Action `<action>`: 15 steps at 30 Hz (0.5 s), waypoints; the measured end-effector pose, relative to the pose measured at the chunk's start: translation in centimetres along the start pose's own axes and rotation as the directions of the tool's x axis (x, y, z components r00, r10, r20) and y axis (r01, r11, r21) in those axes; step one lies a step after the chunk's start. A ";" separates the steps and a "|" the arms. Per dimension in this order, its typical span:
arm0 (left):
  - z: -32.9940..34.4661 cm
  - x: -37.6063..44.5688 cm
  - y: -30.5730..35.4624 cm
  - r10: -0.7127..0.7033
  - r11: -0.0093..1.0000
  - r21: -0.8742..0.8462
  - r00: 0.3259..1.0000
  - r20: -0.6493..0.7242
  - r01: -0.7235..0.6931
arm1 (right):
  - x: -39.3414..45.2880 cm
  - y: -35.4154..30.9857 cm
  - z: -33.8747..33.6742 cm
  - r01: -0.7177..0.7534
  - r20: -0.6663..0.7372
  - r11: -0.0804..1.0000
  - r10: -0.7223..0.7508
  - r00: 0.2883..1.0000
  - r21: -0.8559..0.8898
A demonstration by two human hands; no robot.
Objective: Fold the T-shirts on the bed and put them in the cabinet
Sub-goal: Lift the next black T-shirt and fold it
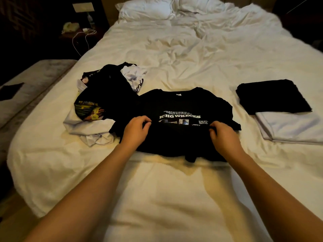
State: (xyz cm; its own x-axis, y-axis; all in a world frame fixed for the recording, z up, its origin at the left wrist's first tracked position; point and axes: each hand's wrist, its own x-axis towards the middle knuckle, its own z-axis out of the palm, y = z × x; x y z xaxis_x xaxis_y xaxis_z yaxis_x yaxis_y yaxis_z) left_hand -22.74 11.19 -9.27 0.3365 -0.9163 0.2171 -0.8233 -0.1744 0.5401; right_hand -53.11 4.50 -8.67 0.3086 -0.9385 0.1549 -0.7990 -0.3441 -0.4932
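Seen from above, near the foot edge of the bed (174, 198): a black printed T-shirt (183, 103) spread flat, collar toward the pillows, print facing up. Held at mid-chest by both hands, left hand (135, 131) and right hand (224, 135), each with fingers (146, 122) curled and pinching a small ridge of cloth at either end of the print, probably to raise a straight line for a fold across the body. Laid flat and centred so the sides could be folded evenly.

Toward the left edge, just beside the shirt: an unfolded heap of shirts (103, 95), black, white and one brightly patterned, waiting their turn. Toward the right edge, well apart: a folded black shirt (272, 96) overlapping a folded white shirt (293, 126), kept separate as the finished stack.

White, rumpled bedding, two pillows (148, 9) at the head. Dim room; beyond the left edge a dark nightstand (78, 32) with a white cable, detail hard to make out. No cabinet in view.
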 end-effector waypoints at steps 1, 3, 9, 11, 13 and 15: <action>0.4 1.3 0.0 -0.022 0.999 -0.023 1.000 0.005 0.023 | 1.6 0.3 0.4 -0.028 -0.004 1.000 0.028 1.000 -0.001; 1.5 3.3 0.0 -0.085 0.992 -0.091 0.996 0.027 0.087 | 4.4 1.2 1.1 -0.088 0.009 0.996 0.088 0.996 0.012; 5.3 0.8 -1.9 0.125 0.991 -0.047 0.991 0.046 -0.123 | 4.5 3.5 3.3 -0.059 0.032 0.998 0.059 0.998 0.000; 6.1 -1.0 -2.6 0.206 0.979 -0.014 0.975 0.083 -0.205 | 2.9 3.5 4.0 0.088 -0.047 0.996 -0.089 0.995 -0.017; 6.3 -1.9 -2.8 0.208 0.978 -0.003 0.968 0.142 -0.209 | 1.3 3.4 4.8 0.188 -0.031 0.979 -0.191 0.981 -0.077; 6.1 -2.1 -2.9 0.222 0.974 0.002 0.959 0.178 -0.226 | 0.2 3.2 5.4 0.210 0.080 0.973 -0.203 0.976 -0.097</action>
State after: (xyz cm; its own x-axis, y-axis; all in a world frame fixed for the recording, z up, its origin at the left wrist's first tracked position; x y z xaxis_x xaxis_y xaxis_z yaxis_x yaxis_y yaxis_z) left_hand -23.82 11.42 -16.26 0.0587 -0.9812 0.1836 -0.8790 0.0364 0.4755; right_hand -52.79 3.35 -14.87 0.5047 -0.8439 0.1823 -0.7623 -0.5347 -0.3646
